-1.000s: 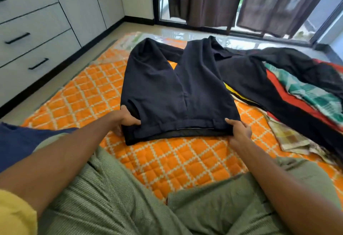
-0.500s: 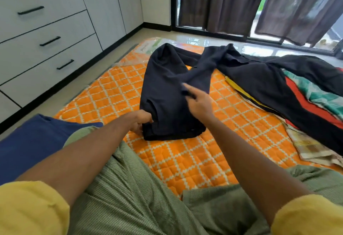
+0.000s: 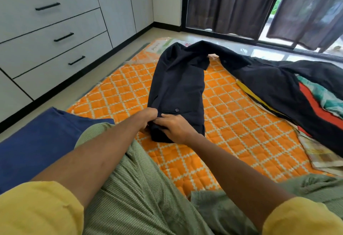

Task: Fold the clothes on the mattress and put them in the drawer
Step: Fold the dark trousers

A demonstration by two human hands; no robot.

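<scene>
Left hand (image 3: 148, 118) apparently pinching, right hand (image 3: 173, 129) flat on the dark trousers' (image 3: 178, 90) waistband, atop orange mattress (image 3: 232, 123)

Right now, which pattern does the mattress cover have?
Orange with a white diamond lattice, quilted; the head view shows it.

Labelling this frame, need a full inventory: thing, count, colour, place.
trousers: 1, black, folded lengthwise, centre of mattress
mattress: 1, orange with white lattice, on floor
clothes pile: 1, black, red, green check, yellow, right side of mattress
blue cloth: 1, navy, left of the person's leg
drawers: several in view, white with black handles, left wall
curtains: 2, dark brown, over glass door at back
floor: beige, between mattress and drawers
legs: green-clad, foreground
sleeves: 2, yellow, bottom corners
left hand: grips trousers' near end
right hand: rests on trousers' near end
</scene>
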